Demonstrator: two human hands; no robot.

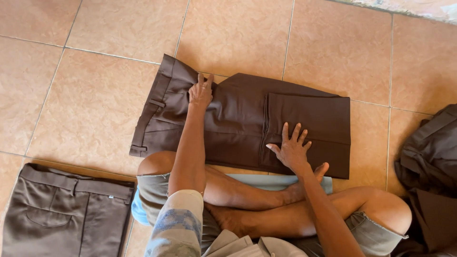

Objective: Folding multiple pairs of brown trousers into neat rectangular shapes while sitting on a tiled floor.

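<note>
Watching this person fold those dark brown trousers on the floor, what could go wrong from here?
The folded leg section sits under the right hand alone; if that hand lifts, the layer on the dark brown trousers might spring open. The left hand presses near the waistband, where the cloth already puckers, so a crease could set in. The unfolded heap of dark clothes lies close to the trousers' edge and could get mixed in.

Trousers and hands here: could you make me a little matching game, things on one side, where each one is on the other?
Things:
1. left hand
2. right hand
3. grey-brown trousers
4. dark heap of clothes

Places:
A. floor, lower left
B. flat on the folded legs of the dark brown trousers
C. floor, far right
D. near the waistband

Pairs: 1-D, 2-B, 3-A, 4-C
</note>
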